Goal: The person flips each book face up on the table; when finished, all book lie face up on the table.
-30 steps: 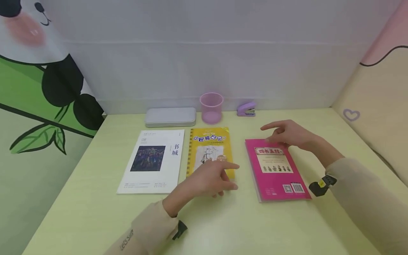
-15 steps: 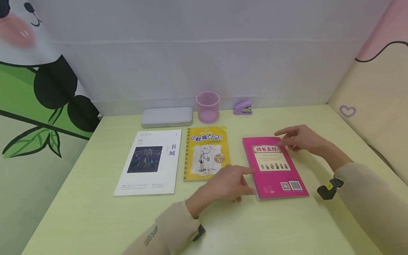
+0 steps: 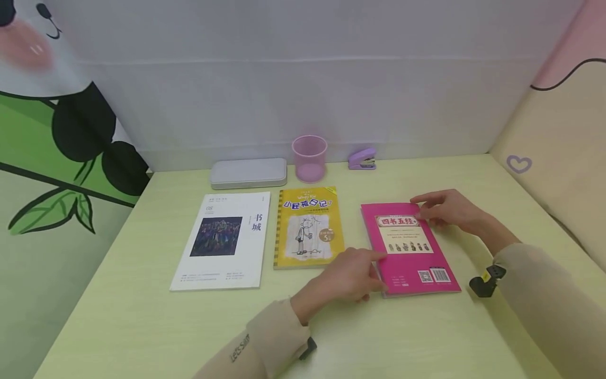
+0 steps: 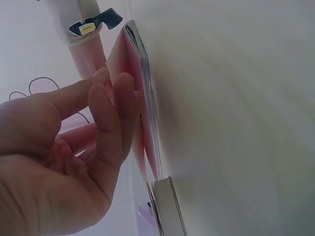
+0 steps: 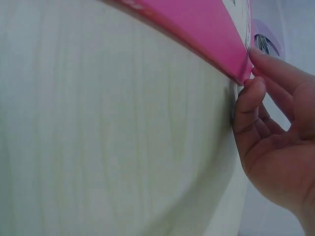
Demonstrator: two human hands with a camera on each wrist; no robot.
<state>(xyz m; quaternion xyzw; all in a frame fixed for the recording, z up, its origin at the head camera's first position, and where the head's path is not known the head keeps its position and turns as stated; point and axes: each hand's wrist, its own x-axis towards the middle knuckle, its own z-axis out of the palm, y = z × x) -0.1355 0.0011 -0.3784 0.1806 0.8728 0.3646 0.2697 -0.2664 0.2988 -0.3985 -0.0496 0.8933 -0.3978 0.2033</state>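
Note:
A pink paperback book (image 3: pixel 407 271) lies on the pale table at the right, its back cover with a barcode facing up. My left hand (image 3: pixel 352 273) reaches its left edge, with index finger and thumb spread along the lower part. In the left wrist view, the fingers (image 4: pixel 108 130) meet the edge of the pink book (image 4: pixel 135 81). At the far right corner, my right hand (image 3: pixel 450 210) pinches the book. The right wrist view has thumb and index finger around that corner of the pink book (image 5: pixel 216 39).
A yellow book (image 3: pixel 307 226) and a white magazine (image 3: pixel 220 239) lie to the left. Behind them stand a grey flat case (image 3: pixel 248 173), a pink translucent cup (image 3: pixel 310 158) and a purple stapler (image 3: pixel 363 159). A white curtain (image 3: pixel 303 79) hangs at the back.
My left hand has moved right from over the yellow book to the pink book's left edge. My right hand has shifted from above the pink book's top to its far right corner.

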